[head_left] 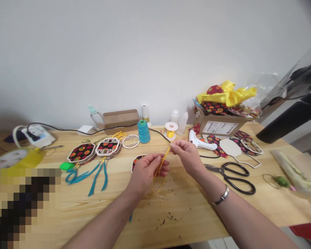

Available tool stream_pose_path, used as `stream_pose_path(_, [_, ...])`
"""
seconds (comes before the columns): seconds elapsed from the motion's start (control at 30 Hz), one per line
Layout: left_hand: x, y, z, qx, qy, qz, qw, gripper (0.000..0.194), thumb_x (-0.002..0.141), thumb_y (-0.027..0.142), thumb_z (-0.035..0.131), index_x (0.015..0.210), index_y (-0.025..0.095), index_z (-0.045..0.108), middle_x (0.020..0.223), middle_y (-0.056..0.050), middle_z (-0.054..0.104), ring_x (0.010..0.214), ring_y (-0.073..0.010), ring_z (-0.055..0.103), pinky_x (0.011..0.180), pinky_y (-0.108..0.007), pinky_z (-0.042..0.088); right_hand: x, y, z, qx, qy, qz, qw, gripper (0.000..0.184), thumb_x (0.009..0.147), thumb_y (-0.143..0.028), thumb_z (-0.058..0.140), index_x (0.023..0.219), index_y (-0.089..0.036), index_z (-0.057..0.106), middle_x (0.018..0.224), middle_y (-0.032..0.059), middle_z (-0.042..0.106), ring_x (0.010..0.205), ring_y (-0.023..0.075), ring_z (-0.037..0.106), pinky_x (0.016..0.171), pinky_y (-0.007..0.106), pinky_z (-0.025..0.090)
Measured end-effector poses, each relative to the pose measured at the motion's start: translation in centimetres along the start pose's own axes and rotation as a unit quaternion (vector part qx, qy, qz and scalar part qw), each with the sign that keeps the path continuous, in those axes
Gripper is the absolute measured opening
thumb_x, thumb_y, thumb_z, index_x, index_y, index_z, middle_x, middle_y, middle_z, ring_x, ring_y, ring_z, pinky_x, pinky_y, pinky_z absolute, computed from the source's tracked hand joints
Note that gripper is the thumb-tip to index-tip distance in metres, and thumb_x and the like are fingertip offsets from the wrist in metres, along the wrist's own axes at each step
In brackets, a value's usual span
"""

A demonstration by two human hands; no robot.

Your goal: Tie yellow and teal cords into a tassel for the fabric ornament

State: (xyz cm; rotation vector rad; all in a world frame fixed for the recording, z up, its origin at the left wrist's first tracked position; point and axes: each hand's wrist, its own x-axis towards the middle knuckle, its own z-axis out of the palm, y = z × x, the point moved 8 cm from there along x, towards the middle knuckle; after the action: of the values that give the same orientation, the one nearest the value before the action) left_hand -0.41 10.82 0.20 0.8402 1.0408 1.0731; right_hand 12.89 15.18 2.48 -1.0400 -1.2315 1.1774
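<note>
A looped yellow cord [159, 188] runs between my hands over the middle of the wooden table. My left hand [147, 171] is closed on the cord, pinching it between thumb and forefinger, and a loop hangs below. The fingertips of my right hand [185, 155] pinch the cord's upper end, a little higher and to the right. Partly hidden behind my left hand lies a patterned fabric piece [135, 162] with a pale edge. Black-handled scissors [234, 176] rest close to my right forearm.
Stacked patterned ornaments [108, 147] with teal tassels lie left. A teal thread cone [143, 132] and a yellow cord spool [170, 130] stand behind my hands. A white glue gun [202, 142] lies right, before a cardboard box [217, 125] of fabric. Dark scraps dot the table [181, 204].
</note>
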Motion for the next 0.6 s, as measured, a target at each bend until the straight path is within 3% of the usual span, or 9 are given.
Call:
stream_pose_path(0.33, [-0.20, 0.13, 0.25, 0.047, -0.002, -0.013, 0.999, 0.020, 0.070, 0.031, 0.066, 0.073, 0.012, 0.062, 0.065, -0.005, 0.066, 0.052, -0.0115, 0.059, 0.046, -0.021, 0.045, 0.07, 0.03, -0.13, 0.009, 0.007, 0.002, 1.000, 0.018, 0.070, -0.032, 0.064, 0.063, -0.016, 0.059, 0.057, -0.0022, 0.055, 0.054, 0.0094, 0.046, 0.056, 0.023, 0.038])
stream_pose_path(0.6, [-0.22, 0.07, 0.04, 0.072, 0.008, -0.013, 0.997, 0.021, 0.074, 0.032, 0.060, 0.076, 0.012, 0.060, 0.070, -0.006, 0.068, 0.053, -0.0115, 0.061, 0.046, -0.020, 0.045, 0.07, 0.05, -0.17, 0.034, 0.010, 0.013, 0.999, 0.017, 0.066, -0.030, 0.067, 0.062, -0.015, 0.059, 0.055, -0.0035, 0.053, 0.053, 0.0085, 0.044, 0.055, 0.023, 0.035])
